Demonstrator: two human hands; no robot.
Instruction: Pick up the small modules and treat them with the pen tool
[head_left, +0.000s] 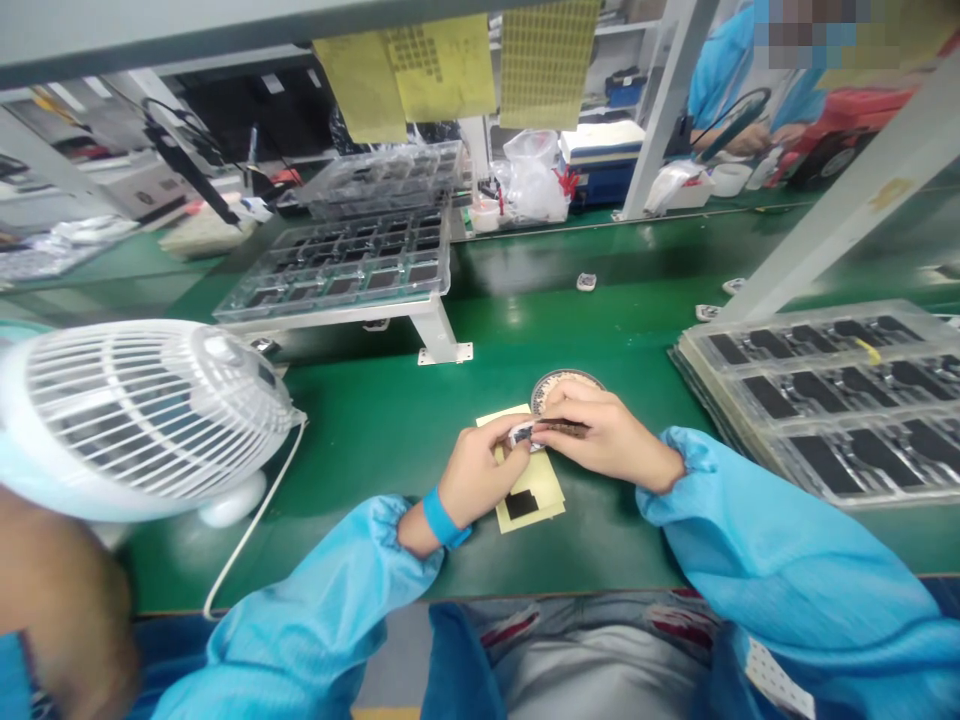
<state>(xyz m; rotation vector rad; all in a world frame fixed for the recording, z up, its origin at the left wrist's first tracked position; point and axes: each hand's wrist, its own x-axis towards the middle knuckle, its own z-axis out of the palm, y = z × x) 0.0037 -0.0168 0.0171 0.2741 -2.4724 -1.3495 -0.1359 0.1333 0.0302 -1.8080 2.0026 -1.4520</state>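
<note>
My left hand (481, 472), with a blue band on its wrist, pinches a small white part with dark details (520, 435). Held in my right hand (609, 440) are dark tweezers (568, 427), their tips at the white part. Whether the tips touch it or grip something small, I cannot tell. Beneath both hands lies a pale yellow sheet (551, 488) bearing a black patch (521, 503). A round dish (561, 378) with small light pieces sits just behind my right hand, which partly covers it.
A white fan (150, 410) stands at left, its cord (259, 530) trailing down the green bench. Clear trays of dark parts are on a raised shelf (352, 260) and stacked at right (832, 390). A small white piece (586, 282) lies further back. Other people are at left and far right.
</note>
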